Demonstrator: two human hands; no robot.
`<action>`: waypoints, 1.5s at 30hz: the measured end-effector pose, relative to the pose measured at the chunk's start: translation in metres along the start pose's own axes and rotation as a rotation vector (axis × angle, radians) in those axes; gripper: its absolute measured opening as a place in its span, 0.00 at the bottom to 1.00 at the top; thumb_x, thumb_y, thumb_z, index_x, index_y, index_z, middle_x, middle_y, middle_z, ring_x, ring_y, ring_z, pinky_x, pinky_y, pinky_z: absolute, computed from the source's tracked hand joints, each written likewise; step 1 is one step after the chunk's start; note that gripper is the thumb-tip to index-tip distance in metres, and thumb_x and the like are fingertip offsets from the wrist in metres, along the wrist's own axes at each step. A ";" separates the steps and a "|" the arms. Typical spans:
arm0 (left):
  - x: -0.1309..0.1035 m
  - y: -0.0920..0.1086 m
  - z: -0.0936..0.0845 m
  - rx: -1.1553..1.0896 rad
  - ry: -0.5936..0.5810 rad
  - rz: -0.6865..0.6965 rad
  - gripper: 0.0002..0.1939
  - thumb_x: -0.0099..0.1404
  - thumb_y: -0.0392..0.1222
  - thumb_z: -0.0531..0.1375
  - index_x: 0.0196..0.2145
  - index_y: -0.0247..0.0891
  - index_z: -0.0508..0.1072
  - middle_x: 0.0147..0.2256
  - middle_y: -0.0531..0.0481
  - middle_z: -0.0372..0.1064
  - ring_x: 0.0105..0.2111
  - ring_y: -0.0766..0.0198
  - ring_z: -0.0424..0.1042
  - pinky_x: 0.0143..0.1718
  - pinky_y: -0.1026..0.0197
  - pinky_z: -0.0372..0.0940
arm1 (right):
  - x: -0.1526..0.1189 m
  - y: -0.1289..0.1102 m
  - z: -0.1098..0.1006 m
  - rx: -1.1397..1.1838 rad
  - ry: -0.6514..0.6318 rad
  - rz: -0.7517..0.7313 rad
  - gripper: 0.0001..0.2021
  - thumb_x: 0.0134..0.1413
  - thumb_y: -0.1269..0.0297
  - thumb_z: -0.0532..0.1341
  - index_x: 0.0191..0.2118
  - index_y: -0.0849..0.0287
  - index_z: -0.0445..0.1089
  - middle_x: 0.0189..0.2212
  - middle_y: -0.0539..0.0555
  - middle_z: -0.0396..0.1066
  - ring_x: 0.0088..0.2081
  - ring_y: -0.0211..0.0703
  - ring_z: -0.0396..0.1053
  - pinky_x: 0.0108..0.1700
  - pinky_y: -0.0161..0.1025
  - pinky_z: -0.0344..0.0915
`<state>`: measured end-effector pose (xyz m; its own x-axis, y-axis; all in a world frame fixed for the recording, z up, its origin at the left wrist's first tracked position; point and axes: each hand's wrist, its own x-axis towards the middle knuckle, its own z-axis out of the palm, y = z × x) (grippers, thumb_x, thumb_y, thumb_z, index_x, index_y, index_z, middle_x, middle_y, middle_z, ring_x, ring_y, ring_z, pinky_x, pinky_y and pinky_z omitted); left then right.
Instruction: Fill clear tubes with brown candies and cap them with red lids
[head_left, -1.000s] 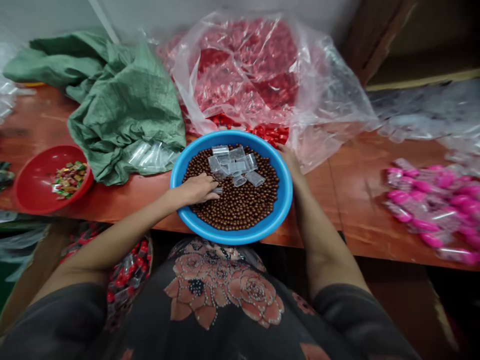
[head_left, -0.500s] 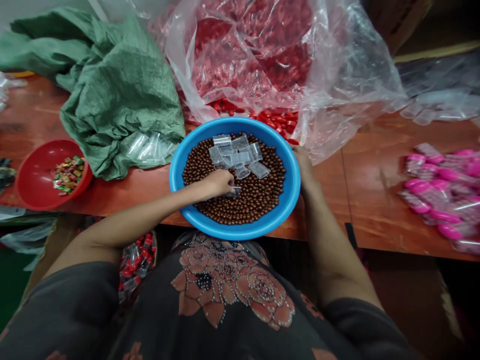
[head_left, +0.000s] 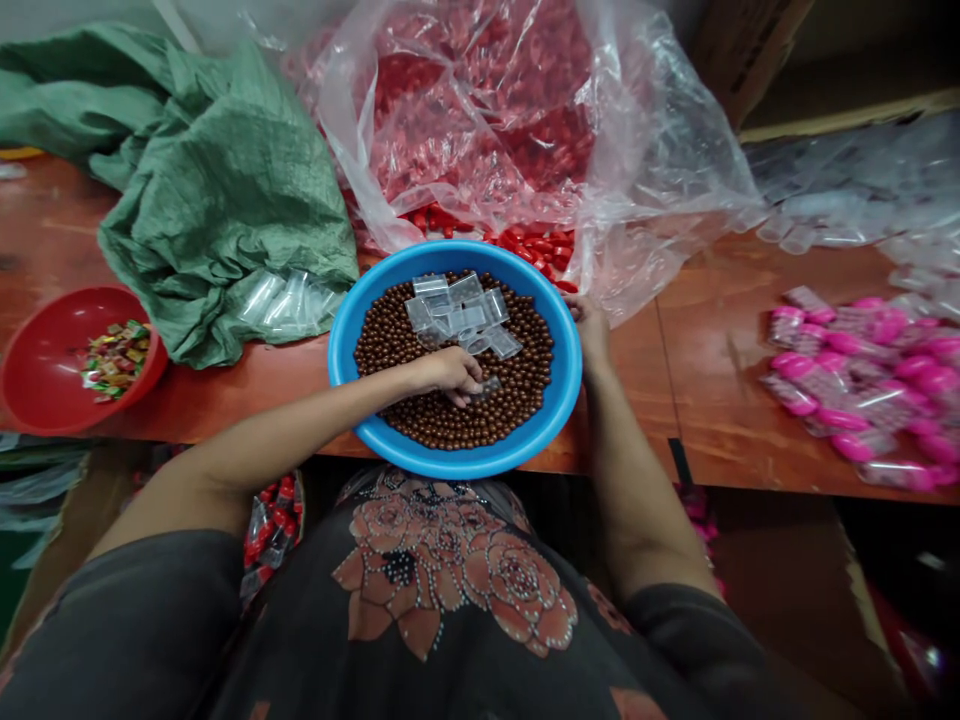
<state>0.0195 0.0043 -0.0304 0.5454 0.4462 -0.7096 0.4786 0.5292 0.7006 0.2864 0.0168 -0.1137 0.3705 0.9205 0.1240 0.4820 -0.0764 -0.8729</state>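
A blue basin (head_left: 568, 400) holds many small brown balls (head_left: 450, 427) and a small pile of clear plastic containers (head_left: 466, 312). My left hand (head_left: 452, 374) is over the balls with its fingers curled round a clear container (head_left: 489, 387), which lies low among them. At the basin's right rim is my right hand (head_left: 589, 325), close to a red cap (head_left: 565, 286) behind the rim. Its fingertips are partly hidden, so what it grips is unclear.
Behind the basin lies a big clear bag (head_left: 480, 110) of red caps. A green sack (head_left: 232, 190) and a red bowl (head_left: 37, 350) of wrapped sweets are at the left. Pink-capped containers (head_left: 870, 370) lie at the right on the wooden table (head_left: 720, 430).
The view has shifted, so the table's things appear slightly further left. My left hand has turned a little, with more of its fingers showing over the balls.
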 end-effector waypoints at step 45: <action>-0.077 -0.018 0.001 -0.387 0.139 0.618 0.18 0.55 0.39 0.69 0.44 0.35 0.76 0.43 0.45 0.76 0.42 0.61 0.74 0.50 0.53 0.68 | -0.111 -0.182 0.009 0.288 -0.245 -0.137 0.11 0.64 0.57 0.59 0.44 0.47 0.79 0.38 0.50 0.75 0.42 0.40 0.72 0.47 0.42 0.68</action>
<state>-0.0305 -0.0405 0.0120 0.5321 0.8187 -0.2159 -0.1778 0.3573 0.9169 0.1505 -0.0683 0.0275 0.1012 0.9815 0.1626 0.2583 0.1319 -0.9570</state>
